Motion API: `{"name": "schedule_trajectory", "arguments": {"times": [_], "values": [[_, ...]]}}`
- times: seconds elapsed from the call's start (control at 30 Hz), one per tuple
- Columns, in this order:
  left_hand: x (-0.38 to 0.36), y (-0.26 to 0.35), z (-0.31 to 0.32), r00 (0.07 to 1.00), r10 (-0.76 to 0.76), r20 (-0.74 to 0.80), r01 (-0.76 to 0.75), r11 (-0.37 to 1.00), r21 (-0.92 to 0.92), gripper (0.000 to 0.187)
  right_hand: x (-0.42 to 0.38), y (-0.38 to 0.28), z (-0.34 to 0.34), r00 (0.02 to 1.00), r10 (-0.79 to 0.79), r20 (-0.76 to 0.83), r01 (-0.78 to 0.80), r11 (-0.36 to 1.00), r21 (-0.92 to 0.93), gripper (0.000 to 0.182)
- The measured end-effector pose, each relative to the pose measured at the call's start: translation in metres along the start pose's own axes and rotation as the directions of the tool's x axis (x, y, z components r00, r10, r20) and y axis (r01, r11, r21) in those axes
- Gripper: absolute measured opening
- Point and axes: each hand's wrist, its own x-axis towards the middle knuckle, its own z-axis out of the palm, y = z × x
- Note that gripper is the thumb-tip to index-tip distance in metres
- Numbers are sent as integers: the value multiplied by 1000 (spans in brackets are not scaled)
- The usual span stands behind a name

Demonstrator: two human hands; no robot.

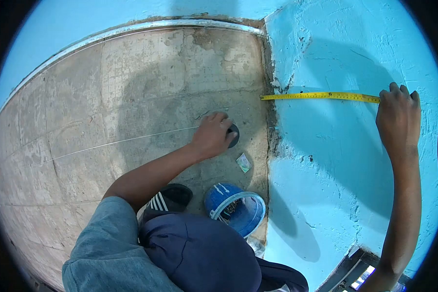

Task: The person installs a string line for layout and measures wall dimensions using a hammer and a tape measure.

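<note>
My right hand (399, 117) is closed around the far end of a yellow measuring tape (328, 96), high on the blue wall. The tape runs across the wall, its free end by the wall's base at the floor. If there is a case, my fingers hide it. My left hand (213, 136) is low over the floor, curled over a black rounded object (234, 136) that shows partly beyond its fingers. A thin white string (126, 140) runs taut from near that hand leftward across the floor. What the object is, I cannot make out.
A blue bucket (215, 198) with small things inside stands against the wall. A small printed packet (244, 162) lies above it. My striped black sandal (176, 195) is beside the bucket. The blue wall (321, 160) meets the concrete floor (82, 170) along a rough, chipped edge.
</note>
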Motion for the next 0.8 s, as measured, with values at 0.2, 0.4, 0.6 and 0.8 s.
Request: {"name": "schedule_trajectory", "arguments": {"times": [0.2, 0.4, 0.6, 0.8], "values": [[13, 35, 30, 966, 247, 81, -240, 967, -85, 32, -5, 0, 10, 997, -30, -77, 30, 1000, -1, 8], [2, 52, 51, 846, 319, 427, -293, 948, -127, 26, -5, 2, 29, 998, -16, -58, 15, 1000, -26, 19], [-10, 67, 28, 866, 275, 418, -119, 925, -361, 21, -19, -23, -15, 978, 137, -159, -146, 988, -48, 15], [7, 105, -12, 855, 362, 373, -186, 883, -431, 17, -14, -34, -26, 956, 216, -200, -195, 973, 120, 16]]}}
